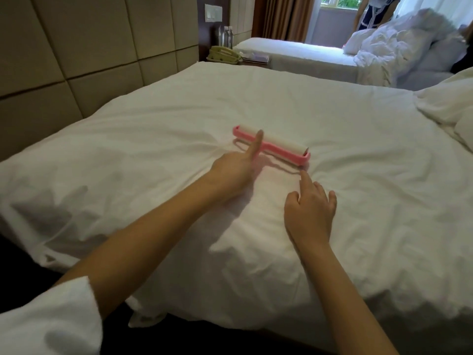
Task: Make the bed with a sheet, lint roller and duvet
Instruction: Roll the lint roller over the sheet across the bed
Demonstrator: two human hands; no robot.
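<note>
A pink lint roller (pixel 279 147) with a white roll lies on the white sheet (pixel 158 139) that covers the bed. My left hand (pixel 236 167) grips the roller's handle from the near side, its index finger stretched over the pink frame. My right hand (pixel 311 208) rests on the sheet just near of the roller's right end, index finger pointing at that end, the other fingers loosely curled. A bunched white duvet (pixel 450 103) lies at the bed's right edge.
A padded headboard wall (pixel 76 60) runs along the left. A nightstand with a phone (pixel 224 55) and bottles (pixel 226 37) stands behind the bed. A second bed (pixel 307 55) carries heaped white bedding (pixel 399 44); a person (pixel 376 11) stands by the window.
</note>
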